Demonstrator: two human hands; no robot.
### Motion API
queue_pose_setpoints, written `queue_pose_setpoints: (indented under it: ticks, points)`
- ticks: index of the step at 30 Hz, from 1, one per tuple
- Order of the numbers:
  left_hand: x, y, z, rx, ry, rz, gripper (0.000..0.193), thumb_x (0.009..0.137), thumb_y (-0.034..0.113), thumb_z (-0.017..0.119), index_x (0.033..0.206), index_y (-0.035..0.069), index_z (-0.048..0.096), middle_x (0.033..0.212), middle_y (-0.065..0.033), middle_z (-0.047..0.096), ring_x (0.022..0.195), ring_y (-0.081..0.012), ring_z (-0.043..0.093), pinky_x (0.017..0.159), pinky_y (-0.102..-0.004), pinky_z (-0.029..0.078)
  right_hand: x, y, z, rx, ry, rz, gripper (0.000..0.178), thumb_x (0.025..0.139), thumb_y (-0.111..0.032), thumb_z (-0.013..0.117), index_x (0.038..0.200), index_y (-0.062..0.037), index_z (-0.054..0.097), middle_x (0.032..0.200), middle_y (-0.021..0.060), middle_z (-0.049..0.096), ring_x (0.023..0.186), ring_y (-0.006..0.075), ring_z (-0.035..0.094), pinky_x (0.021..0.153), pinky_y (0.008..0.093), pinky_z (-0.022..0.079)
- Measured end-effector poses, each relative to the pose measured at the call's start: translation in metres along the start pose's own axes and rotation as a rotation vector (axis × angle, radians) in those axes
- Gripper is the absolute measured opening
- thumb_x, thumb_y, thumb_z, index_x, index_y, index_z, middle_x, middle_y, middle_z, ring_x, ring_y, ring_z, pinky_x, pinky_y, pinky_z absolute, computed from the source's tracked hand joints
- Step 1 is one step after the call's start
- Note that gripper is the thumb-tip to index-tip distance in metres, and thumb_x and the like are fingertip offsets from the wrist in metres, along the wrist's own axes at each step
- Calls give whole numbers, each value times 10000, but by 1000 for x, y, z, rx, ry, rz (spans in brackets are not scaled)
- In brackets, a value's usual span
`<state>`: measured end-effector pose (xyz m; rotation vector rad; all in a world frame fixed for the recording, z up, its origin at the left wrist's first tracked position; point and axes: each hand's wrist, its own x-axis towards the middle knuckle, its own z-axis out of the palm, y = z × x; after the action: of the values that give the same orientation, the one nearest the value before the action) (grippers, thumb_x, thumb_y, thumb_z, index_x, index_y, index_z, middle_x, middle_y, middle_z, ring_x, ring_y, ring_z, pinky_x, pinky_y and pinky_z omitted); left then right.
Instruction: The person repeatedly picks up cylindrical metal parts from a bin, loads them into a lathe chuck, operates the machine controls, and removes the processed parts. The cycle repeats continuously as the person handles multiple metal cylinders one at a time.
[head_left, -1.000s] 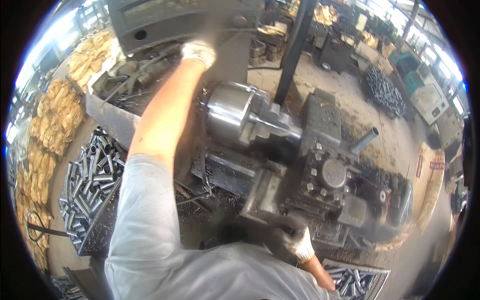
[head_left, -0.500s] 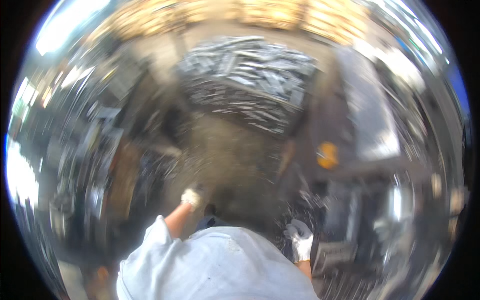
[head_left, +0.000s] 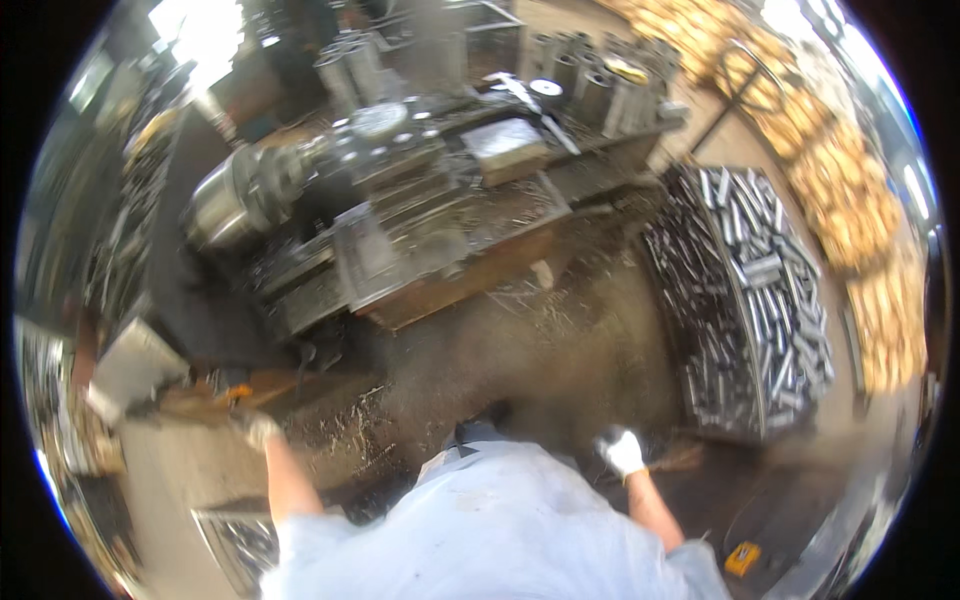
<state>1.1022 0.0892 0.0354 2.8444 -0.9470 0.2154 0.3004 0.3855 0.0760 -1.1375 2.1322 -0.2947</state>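
Note:
My left hand (head_left: 262,430), in a light glove, hangs off to the left, nearest the front of a metal-turning lathe (head_left: 440,255). Motion blurs its fingers. Low on the right is my right hand (head_left: 622,452), in a white glove with dark finger ends, near a bin (head_left: 742,300) heaped with short metal cylinders (head_left: 765,275). Its finger pose is too smeared to read. No held thing shows in either hand. Ahead on the left, the lathe carries a round chuck (head_left: 240,195) and a tool post (head_left: 380,122).
A caliper (head_left: 535,108) lies at the lathe's far side, beside a flat metal block (head_left: 505,145) and upright tubes (head_left: 592,95). Metal shavings (head_left: 355,430) litter the floor. Yellowish stacks (head_left: 845,190) line the far right. A yellow object (head_left: 742,558) lies at lower right.
My view has swung to the left. The lathe now fills the middle and left, while the bin of cylinders has shifted from the centre to the right. Both arms have spread outward.

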Motion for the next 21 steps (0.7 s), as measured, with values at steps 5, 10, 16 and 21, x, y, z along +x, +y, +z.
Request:
queue_pose_setpoints:
  ticks: [5, 10, 16, 21]
  points:
    - [-15, 7, 5, -746, 108, -9, 460, 1099, 326, 586, 1472, 61, 632, 1388, -108, 713, 1150, -205, 693, 1008, -384, 565, 53, -5, -21, -63, -157, 3, 454, 893, -402, 708, 1208, -83, 782, 1208, 214, 769, 1141, 423, 718, 993, 483, 572]
    - [-132, 118, 34, -801, -163, -51, 416, 1088, 325, 610, 1394, 47, 653, 1278, -125, 717, 1050, -222, 699, 914, -384, 573, 94, 9, -47, 30, -84, 36, 460, 873, -370, 713, 1235, -96, 783, 1212, 197, 779, 1144, 404, 726, 1011, 461, 566]
    - [-321, 246, 59, -715, -934, -145, 373, 1075, 323, 638, 1301, 31, 677, 1146, -145, 722, 931, -242, 706, 800, -385, 583, 146, 105, -139, 213, 260, 112, 482, 867, -378, 701, 1255, -100, 767, 1209, 203, 775, 1149, 404, 728, 1026, 459, 567]
    - [-491, 402, 21, -462, -1352, 144, 347, 1063, 322, 661, 1224, 17, 698, 1036, -162, 727, 832, -259, 711, 706, -385, 592, 164, 300, -281, 143, 801, 675, 497, 876, -383, 715, 1215, -20, 703, 1111, 297, 757, 1048, 435, 749, 947, 494, 602]
